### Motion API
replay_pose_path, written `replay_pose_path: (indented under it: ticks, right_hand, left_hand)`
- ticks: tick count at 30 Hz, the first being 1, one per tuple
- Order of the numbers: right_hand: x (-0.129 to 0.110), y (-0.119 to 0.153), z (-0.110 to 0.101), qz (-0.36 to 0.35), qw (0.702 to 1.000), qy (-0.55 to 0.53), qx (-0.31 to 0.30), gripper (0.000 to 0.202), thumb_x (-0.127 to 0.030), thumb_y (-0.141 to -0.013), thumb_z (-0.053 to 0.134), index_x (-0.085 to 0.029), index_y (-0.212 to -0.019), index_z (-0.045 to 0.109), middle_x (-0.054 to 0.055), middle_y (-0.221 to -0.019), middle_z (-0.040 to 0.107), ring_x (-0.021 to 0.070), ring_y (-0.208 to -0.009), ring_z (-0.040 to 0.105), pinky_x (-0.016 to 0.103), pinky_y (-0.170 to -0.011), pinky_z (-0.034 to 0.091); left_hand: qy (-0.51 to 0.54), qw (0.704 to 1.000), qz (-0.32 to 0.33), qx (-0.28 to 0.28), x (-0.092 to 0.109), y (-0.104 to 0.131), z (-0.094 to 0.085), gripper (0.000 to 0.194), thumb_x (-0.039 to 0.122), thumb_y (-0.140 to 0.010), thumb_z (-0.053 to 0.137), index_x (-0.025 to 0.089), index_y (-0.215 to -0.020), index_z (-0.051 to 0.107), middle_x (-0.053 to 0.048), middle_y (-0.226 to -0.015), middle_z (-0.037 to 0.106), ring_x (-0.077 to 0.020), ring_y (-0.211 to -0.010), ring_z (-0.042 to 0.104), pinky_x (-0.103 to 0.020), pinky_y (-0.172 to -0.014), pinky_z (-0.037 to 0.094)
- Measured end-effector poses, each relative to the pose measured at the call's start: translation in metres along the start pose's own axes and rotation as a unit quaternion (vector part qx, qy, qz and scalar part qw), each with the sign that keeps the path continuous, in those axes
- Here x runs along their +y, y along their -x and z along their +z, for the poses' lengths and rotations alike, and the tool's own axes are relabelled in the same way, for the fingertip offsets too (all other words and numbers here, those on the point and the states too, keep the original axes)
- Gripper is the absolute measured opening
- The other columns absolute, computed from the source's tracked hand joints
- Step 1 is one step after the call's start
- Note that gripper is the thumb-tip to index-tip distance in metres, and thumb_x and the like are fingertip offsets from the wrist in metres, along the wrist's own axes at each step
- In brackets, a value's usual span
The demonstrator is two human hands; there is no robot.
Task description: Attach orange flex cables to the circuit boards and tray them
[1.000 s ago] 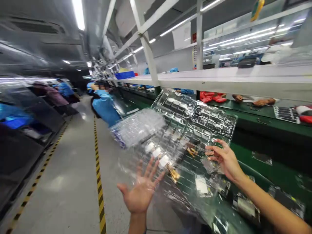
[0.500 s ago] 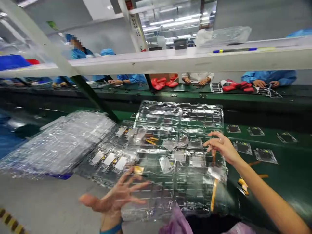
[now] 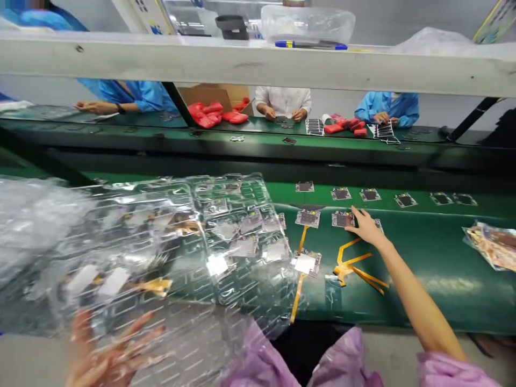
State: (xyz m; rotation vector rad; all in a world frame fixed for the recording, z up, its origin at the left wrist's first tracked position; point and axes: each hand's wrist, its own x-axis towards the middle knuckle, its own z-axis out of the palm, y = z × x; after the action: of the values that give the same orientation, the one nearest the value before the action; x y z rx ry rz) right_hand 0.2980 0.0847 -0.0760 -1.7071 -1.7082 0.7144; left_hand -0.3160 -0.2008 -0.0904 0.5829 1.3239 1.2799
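Long green work surface [image 3: 447,290]: spans view. Clear embossed plastic tray [image 3: 177,328]: overlaps surface's L part, extends past near edge; boards visible thru it. L hand [image 3: 116,352]: at tray's near-L part, fingers spread, blurred; contact w/ tray can't be told. R hand [image 3: 368,230]: fingertips at R edge of small dark rect. circuit board [image 3: 342,219], which lies on surface; pinched or not, can't tell. Thin orange strips [image 3: 344,269]: just nearer than board.

The scene is brightly lit, glare is spread over the green mat [image 3: 447,287] and clear tray [image 3: 234,277], and the left hand [image 3: 113,355] is blurred
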Motion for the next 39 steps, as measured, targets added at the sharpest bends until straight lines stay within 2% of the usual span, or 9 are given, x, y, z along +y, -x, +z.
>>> replay_pose_path:
  ticks: [2,8,14,19,24,28,33,35,39]
  right_hand:
    - [0.017,-0.010,-0.005,-0.002,1.000,0.023,-0.005,0.073,-0.057,-0.066,0.080,-0.019,-0.127,0.064,0.018,-0.130,0.063,0.0447,-0.135,0.040,0.062,-0.110,0.029]
    - [0.023,-0.036,-0.010,-0.018,0.999,-0.035,0.009,0.051,-0.062,-0.074,0.070,-0.016,-0.094,0.070,0.011,-0.088,0.071,0.0278,-0.086,0.065,0.049,-0.089,0.049]
    - [-0.019,-0.024,0.029,-0.038,0.984,-0.168,0.036,0.058,-0.061,-0.090,0.053,-0.017,-0.129,0.055,0.010,-0.099,0.071,0.0203,-0.079,0.067,0.035,-0.074,0.056]
    - [-0.061,-0.005,0.102,-0.082,0.973,-0.166,-0.141,0.036,-0.053,-0.078,0.075,-0.018,-0.089,0.072,0.002,-0.067,0.069,0.0173,-0.052,0.062,0.029,-0.050,0.052]
    - [-0.074,0.010,0.132,-0.128,0.979,-0.086,-0.134,0.019,-0.041,-0.081,0.074,-0.022,-0.086,0.076,0.007,-0.085,0.071,0.0256,-0.079,0.068,0.043,-0.080,0.055]
    - [-0.057,0.012,0.095,-0.153,0.986,-0.027,-0.055,0.026,-0.043,-0.089,0.066,-0.026,-0.107,0.074,0.009,-0.136,0.057,0.0314,-0.130,0.048,0.048,-0.112,0.038]
    - [0.031,0.001,-0.008,-0.091,0.994,0.059,0.023,0.067,-0.065,-0.081,0.064,-0.014,-0.125,0.065,0.021,-0.141,0.051,0.0415,-0.140,0.034,0.058,-0.119,0.016]
    - [0.070,0.003,-0.040,-0.041,0.992,0.121,-0.006,0.089,-0.077,-0.067,0.067,-0.013,-0.129,0.062,0.023,-0.141,0.053,0.0451,-0.140,0.034,0.058,-0.117,0.020]
    - [0.107,0.014,-0.064,-0.009,0.991,0.129,-0.021,0.086,-0.083,-0.059,0.067,-0.018,-0.115,0.067,0.017,-0.128,0.065,0.0420,-0.129,0.048,0.055,-0.112,0.032]
  left_hand:
    - [0.033,0.999,0.027,0.013,-0.005,0.000,0.042,0.094,0.053,-0.083,0.068,0.067,-0.146,0.000,0.004,-0.119,0.074,-0.0388,-0.094,0.075,-0.050,-0.059,0.063]
    - [0.100,0.980,-0.055,-0.164,-0.004,-0.023,0.142,0.101,0.032,-0.090,0.067,0.053,-0.153,-0.009,-0.010,-0.136,0.065,-0.0410,-0.117,0.065,-0.058,-0.080,0.060]
    - [0.079,0.981,-0.129,-0.123,-0.017,-0.032,0.160,0.097,0.030,-0.093,0.065,0.044,-0.157,-0.006,-0.016,-0.141,0.059,-0.0434,-0.129,0.055,-0.059,-0.090,0.056]
    - [0.037,0.985,-0.154,-0.067,-0.023,-0.033,0.169,0.100,0.035,-0.088,0.072,0.039,-0.159,0.003,-0.017,-0.132,0.065,-0.0435,-0.127,0.057,-0.052,-0.085,0.060]
    - [0.030,0.984,-0.163,-0.058,-0.025,-0.033,0.169,0.102,0.040,-0.086,0.074,0.041,-0.159,0.002,-0.015,-0.133,0.065,-0.0421,-0.127,0.057,-0.049,-0.085,0.060]
    - [0.028,0.983,-0.176,-0.050,-0.025,-0.031,0.166,0.098,0.039,-0.088,0.071,0.043,-0.158,0.003,-0.013,-0.134,0.065,-0.0397,-0.127,0.058,-0.048,-0.088,0.059]
    - [0.029,0.983,-0.178,-0.039,-0.029,-0.033,0.162,0.092,0.038,-0.088,0.070,0.045,-0.157,0.010,-0.013,-0.130,0.067,-0.0386,-0.123,0.061,-0.049,-0.086,0.059]
    - [0.027,0.983,-0.180,-0.037,-0.030,-0.035,0.160,0.094,0.038,-0.087,0.072,0.045,-0.157,0.011,-0.011,-0.130,0.068,-0.0382,-0.122,0.062,-0.048,-0.086,0.060]
    - [0.012,0.983,-0.181,-0.027,-0.026,-0.037,0.164,0.094,0.038,-0.085,0.073,0.045,-0.157,0.013,-0.011,-0.128,0.069,-0.0391,-0.125,0.059,-0.046,-0.084,0.061]
